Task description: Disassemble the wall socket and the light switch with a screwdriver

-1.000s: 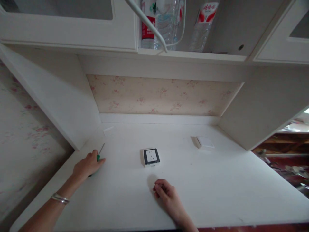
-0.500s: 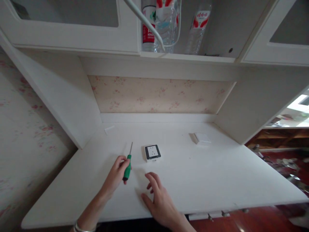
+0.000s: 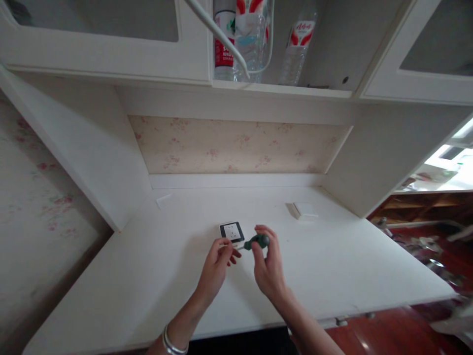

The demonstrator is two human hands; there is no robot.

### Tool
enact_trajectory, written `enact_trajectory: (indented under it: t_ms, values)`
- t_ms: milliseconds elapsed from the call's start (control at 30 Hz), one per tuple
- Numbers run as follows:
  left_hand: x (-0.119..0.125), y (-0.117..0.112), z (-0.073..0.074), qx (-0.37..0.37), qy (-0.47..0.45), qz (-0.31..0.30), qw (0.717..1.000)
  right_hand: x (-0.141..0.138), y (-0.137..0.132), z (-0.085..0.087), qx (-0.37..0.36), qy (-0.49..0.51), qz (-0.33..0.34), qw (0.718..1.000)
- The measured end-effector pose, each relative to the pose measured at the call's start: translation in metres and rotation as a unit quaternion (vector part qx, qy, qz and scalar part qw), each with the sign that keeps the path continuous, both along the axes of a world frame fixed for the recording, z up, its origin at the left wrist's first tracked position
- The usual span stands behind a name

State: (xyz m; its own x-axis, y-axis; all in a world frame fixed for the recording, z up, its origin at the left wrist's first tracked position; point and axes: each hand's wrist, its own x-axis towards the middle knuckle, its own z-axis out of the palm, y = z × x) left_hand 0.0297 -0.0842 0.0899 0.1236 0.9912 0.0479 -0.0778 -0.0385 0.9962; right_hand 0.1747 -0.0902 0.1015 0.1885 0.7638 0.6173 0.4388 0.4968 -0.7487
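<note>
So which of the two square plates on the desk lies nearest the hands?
The dark-framed socket plate, just beyond the left hand; the plain white plate lies farther right.

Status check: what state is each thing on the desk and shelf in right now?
screwdriver: off the desk, green handle in right hand, shaft pinched by left hand
socket: flat on desk, face up, just behind the hands
white plate: lying flat, far right, untouched
paper scrap: lying flat at back left
bottles: standing on the shelf
cabinet door: shut
</note>
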Motion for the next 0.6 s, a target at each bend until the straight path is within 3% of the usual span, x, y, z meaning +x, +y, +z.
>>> enact_trajectory:
  t_ms: [133, 267, 433, 600]
  values:
    - [-0.014, 0.033, -0.031, 0.054, 0.140, 0.043, 0.988, 0.010, 0.037, 0.028, -0.048, 0.225, 0.018, 0.973]
    - [-0.023, 0.062, -0.060, 0.117, 0.247, 0.098, 0.957, 0.016, 0.068, 0.048, -0.044, 0.355, 0.040, 0.933]
    - [-0.020, 0.084, -0.074, 0.139, 0.278, 0.078, 0.947, 0.008, 0.101, 0.056, -0.086, 0.423, 0.098, 0.896]
    - [-0.022, 0.092, -0.080, 0.105, 0.248, 0.070, 0.960, -0.004, 0.125, 0.046, -0.117, 0.433, 0.138, 0.883]
